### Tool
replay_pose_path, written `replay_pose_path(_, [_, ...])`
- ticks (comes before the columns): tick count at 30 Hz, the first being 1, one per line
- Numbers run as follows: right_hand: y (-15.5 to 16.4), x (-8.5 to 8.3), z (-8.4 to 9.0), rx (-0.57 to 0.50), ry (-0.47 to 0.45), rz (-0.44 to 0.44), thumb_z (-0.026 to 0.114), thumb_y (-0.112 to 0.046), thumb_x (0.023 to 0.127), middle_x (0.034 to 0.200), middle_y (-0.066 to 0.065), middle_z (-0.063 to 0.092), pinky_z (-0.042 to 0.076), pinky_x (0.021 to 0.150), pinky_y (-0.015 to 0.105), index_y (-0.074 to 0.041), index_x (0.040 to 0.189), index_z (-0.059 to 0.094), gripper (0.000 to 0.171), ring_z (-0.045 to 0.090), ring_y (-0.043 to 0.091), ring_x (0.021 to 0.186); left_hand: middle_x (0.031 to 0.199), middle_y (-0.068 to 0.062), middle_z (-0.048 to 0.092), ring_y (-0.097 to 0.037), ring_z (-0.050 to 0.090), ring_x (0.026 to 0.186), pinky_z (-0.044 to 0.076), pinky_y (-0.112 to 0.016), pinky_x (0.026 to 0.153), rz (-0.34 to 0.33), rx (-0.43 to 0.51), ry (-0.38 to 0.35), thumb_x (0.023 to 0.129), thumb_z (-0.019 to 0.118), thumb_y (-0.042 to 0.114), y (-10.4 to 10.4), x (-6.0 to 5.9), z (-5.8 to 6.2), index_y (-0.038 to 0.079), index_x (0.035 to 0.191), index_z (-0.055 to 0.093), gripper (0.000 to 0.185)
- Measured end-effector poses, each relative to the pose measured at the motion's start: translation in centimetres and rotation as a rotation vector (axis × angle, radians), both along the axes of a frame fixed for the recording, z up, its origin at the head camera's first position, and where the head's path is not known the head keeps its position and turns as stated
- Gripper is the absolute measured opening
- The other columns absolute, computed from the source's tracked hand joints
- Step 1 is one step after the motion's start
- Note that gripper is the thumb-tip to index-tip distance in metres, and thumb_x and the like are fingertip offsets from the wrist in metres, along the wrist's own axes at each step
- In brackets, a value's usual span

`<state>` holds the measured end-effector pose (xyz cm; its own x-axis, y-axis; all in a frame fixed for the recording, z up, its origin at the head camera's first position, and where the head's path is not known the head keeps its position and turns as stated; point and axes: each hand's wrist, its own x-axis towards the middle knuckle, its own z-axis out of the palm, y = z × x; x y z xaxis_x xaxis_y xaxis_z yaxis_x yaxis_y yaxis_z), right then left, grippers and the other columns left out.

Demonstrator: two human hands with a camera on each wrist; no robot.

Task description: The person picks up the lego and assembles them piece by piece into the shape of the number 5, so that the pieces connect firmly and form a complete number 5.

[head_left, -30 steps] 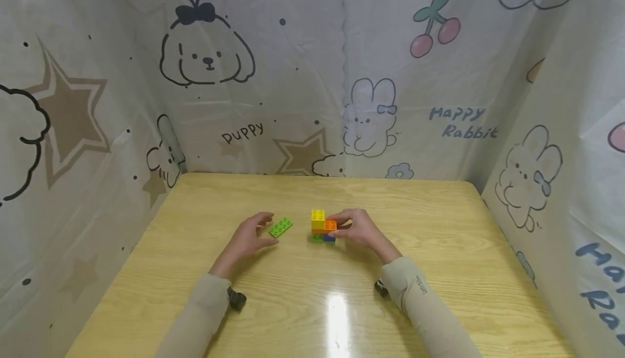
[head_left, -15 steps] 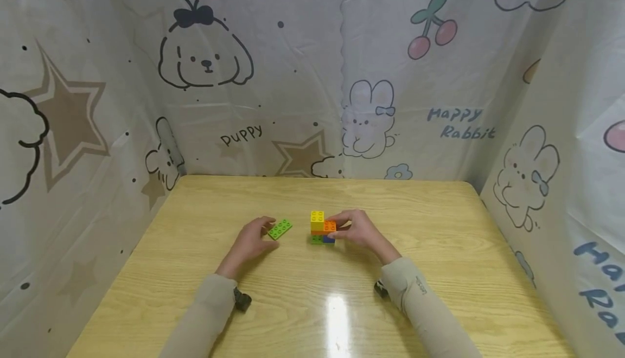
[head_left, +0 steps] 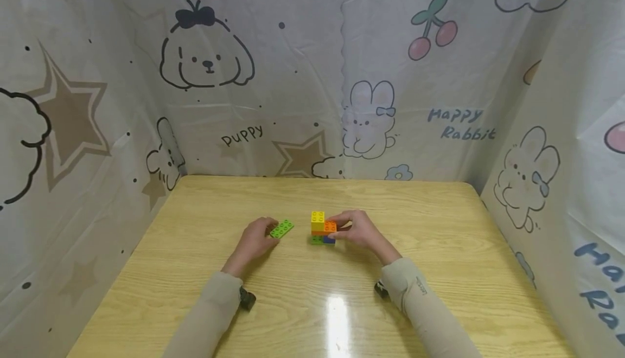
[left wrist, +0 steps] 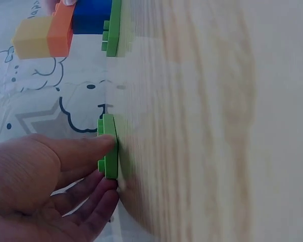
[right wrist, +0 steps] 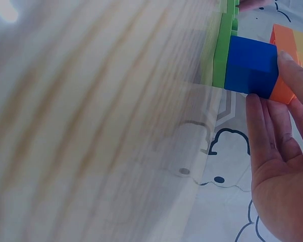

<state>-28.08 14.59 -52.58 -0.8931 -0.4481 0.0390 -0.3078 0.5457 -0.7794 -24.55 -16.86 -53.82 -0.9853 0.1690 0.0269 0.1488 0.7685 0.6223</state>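
We see the left hand (head_left: 254, 241) closed about a loose green plate (head_left: 281, 229), a studded toy block lying studs up on the table (head_left: 293, 293). The thumb rests along the plate's near side and the fingers curl about its other side; how firmly they press, we cannot quite make out. Just beside it, we find the right hand (head_left: 360, 229) pinching a brick stack between thumb and fingers, at the blue brick (right wrist: 252, 63) and the orange brick (head_left: 330, 226). The blue one sits on a green base plate (head_left: 317, 239); the orange one lies across it, with a yellow brick (head_left: 318, 220) on its left end.
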Motion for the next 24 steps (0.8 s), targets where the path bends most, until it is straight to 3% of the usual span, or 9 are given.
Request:
replay_pose_path(12, [-0.1, 0.1, 0.1, 0.016, 0.020, 0.009, 0.086, -0.018, 0.086, 0.115, 0.006, 0.075, 0.063, 0.086, 0.032, -0.011, 0.124, 0.076, 0.040, 0.071, 0.019, 0.101, 0.124, -0.019, 0.067, -0.030, 0.065, 0.110, 0.054, -0.050, 0.097, -0.016, -0.008, 0.005, 0.095, 0.074, 0.008, 0.4, 0.1, 0.0, -0.002, 0.132, 0.065, 0.039])
replay_pose_path(24, [0.0, 0.0, 0.0, -0.008, 0.004, 0.011, 0.086, -0.018, 0.086, 0.113, 0.006, 0.075, 0.063, 0.086, 0.032, -0.011, 0.124, 0.077, 0.039, 0.071, 0.019, 0.100, 0.128, -0.018, 0.063, -0.030, 0.064, 0.113, 0.056, -0.046, 0.099, -0.018, 0.132, -0.002, 0.100, 0.068, 0.009, 0.7, 0.2, 1.9, 0.002, 0.140, 0.060, 0.041])
